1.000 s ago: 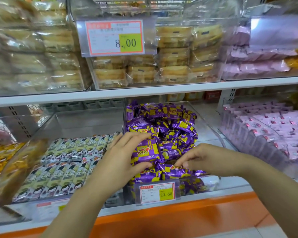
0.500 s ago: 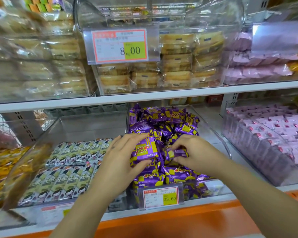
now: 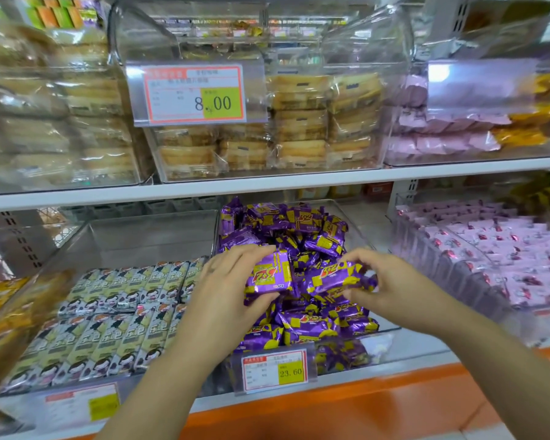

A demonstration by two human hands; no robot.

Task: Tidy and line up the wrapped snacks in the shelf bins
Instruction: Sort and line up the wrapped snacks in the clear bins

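- While both hands work over the middle bin [image 3: 358, 230] on the lower shelf [image 3: 213, 403], the left hand [image 3: 223, 296] grips one purple packet [image 3: 269, 274], fingers curled over its top edge and thumb beneath.
- The right hand [image 3: 394, 287] pinches a second purple packet [image 3: 337, 277] just beside the first, fingers and thumb clamped on its right end.
- Both packets sit just above the heap of purple snacks [image 3: 299, 227], which lies jumbled at all angles in that bin.
- A price tag [image 3: 275, 369] reading 23.60 hangs on the bin's front.
- Green-grey packets [image 3: 108, 312] lie in neat rows in the left bin; pink packets [image 3: 505, 249] fill the right one.
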